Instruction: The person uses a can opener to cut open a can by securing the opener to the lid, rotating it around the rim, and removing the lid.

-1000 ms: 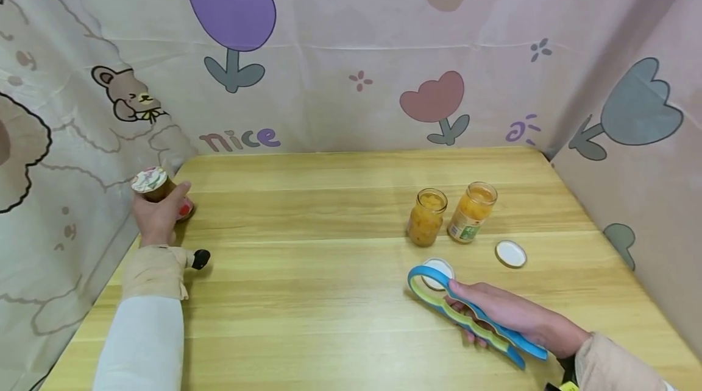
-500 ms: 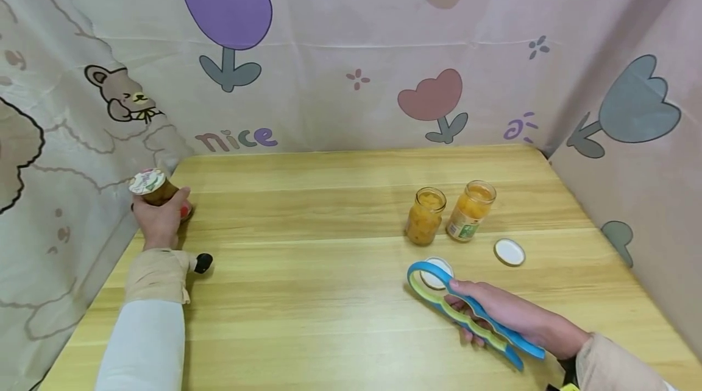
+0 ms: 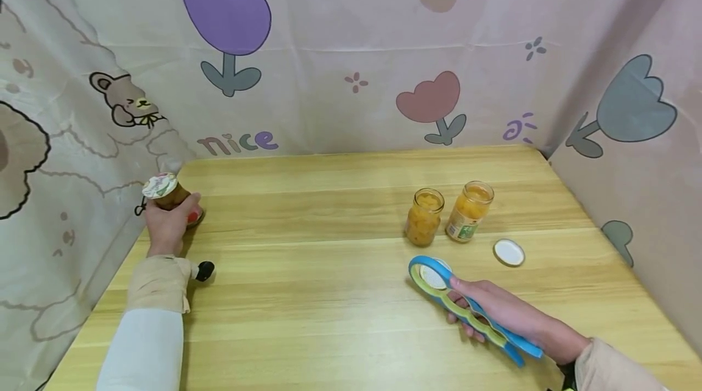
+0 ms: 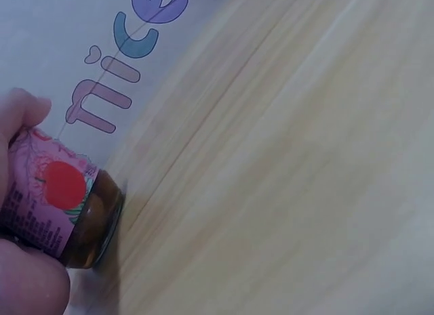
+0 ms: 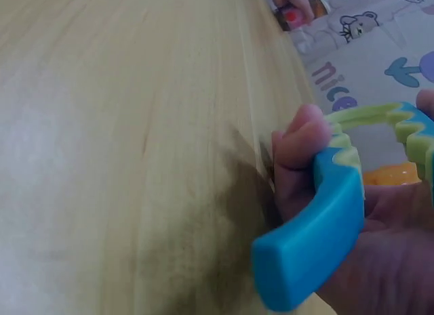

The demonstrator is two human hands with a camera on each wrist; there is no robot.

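Observation:
At the table's left edge my left hand (image 3: 166, 226) grips a glass jar (image 3: 171, 196) with a white patterned lid. In the left wrist view the jar (image 4: 64, 200) shows a pink label with a red fruit and round pieces in dark liquid. The jar leans, its base close over the table. My right hand (image 3: 493, 306) holds a blue and green jar opener (image 3: 466, 312), fingers round one handle and thumb on the other. The opener's loop overlaps a white lid (image 3: 436, 274) lying on the table.
Two lidless glass jars of yellow-orange fruit, a left one (image 3: 425, 220) and a labelled right one (image 3: 469, 213), stand at the right. Near them lies a second lid (image 3: 509, 253), white side up. Patterned cloth (image 3: 329, 105) hangs behind the table (image 3: 307, 293) and along its sides.
My left hand and its jar have shifted slightly right and down in the head view. The opener's handles sit a little closer together; its loop has risen slightly over the lid.

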